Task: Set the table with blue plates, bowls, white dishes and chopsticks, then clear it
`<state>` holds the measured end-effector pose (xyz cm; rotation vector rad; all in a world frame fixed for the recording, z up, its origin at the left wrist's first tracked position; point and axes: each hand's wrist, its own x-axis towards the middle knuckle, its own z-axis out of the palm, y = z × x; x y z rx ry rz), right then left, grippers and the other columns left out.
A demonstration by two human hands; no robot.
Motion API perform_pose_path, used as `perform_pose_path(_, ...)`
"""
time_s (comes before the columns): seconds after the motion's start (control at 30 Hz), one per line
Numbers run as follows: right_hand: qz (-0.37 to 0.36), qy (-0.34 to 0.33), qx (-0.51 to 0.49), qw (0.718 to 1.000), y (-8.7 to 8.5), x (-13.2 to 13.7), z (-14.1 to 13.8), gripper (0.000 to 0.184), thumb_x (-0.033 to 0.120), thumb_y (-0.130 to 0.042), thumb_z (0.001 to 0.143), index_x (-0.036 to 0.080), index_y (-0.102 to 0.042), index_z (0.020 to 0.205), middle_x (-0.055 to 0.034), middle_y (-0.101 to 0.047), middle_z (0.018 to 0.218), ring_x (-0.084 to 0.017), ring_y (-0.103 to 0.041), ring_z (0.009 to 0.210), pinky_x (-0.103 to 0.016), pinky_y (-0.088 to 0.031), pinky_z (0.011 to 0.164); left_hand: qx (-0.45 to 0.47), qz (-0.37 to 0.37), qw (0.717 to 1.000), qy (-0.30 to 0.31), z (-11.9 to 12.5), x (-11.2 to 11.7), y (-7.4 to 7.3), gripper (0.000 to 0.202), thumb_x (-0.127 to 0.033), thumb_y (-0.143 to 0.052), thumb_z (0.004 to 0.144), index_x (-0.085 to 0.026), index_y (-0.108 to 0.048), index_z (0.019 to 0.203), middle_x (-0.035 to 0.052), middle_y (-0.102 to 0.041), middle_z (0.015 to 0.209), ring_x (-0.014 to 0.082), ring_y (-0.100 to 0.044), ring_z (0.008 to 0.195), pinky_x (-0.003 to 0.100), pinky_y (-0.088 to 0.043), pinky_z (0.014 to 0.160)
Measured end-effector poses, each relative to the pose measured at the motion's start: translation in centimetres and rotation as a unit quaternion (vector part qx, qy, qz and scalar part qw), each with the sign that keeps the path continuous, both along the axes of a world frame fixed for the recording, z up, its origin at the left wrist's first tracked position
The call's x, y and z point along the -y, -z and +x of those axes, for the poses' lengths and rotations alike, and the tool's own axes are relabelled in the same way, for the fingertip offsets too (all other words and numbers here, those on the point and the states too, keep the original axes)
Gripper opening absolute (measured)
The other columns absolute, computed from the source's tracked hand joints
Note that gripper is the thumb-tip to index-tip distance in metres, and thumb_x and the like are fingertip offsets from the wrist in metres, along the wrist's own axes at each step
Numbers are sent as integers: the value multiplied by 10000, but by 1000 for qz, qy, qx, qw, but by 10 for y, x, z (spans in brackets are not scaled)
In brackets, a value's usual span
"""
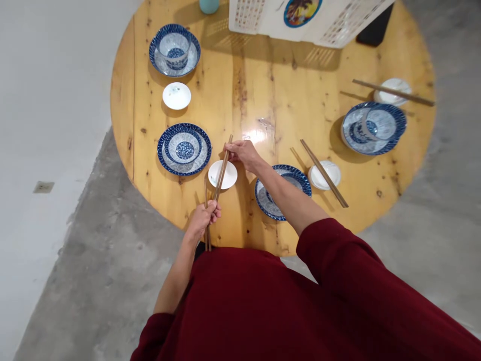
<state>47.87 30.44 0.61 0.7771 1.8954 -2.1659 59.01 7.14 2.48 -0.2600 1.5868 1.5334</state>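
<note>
In the head view, the right hand (242, 153) pinches the upper end of the slanting chopsticks (221, 175) above a small white dish (214, 173), while the left hand (202, 218) is closed round their lower part and further chopsticks (208, 238). The dish sits on the round wooden desk (308, 110), between a blue-rimmed plate (161, 150) bearing a bowl (185, 150) and another plate (265, 204) partly hidden by the right forearm (287, 193)

Wooden table (270, 100), 4 blue-rimmed plates (205, 159), white saucers (176, 96), white basket (278, 25)
</note>
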Motion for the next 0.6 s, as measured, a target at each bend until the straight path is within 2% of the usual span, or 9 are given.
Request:
perform_pose_path(0.13, -13, 3, 1, 1000, 1, -2, 1, 207, 278, -729, 863, 139, -691, 714, 11, -596, 550, -81, -558, 502, -180, -522, 540, -4, 0, 1000, 2, -2, -1, -1, 391, -556, -585, 860, -172, -579, 786, -8, -567, 635, 61, -410, 471, 209, -229, 442)
perform_pose_path(0.33, -18, 12, 7, 1000, -2, -1, 0, 219, 282, -755, 846, 128, -684, 707, 22, -576, 521, -80, -559, 480, -181, -522, 527, -29, -11, 999, 9, -6, 0, -1, 465, -615, -561, 867, -153, -610, 841, 8, -600, 664, 56, -388, 455, 217, -214, 438)
perform_pose_path(0.6, 3, 35, 2, 999, -6, 4, 4, 377, 464, -780, 814, 163, -606, 670, 2, -598, 556, -92, -565, 504, -200, -523, 511, -74, -83, 994, 0, -11, 10, -2, 542, -701, -507, 853, -165, -582, 835, 57, -692, 731, 70, -416, 442, 220, -264, 445)
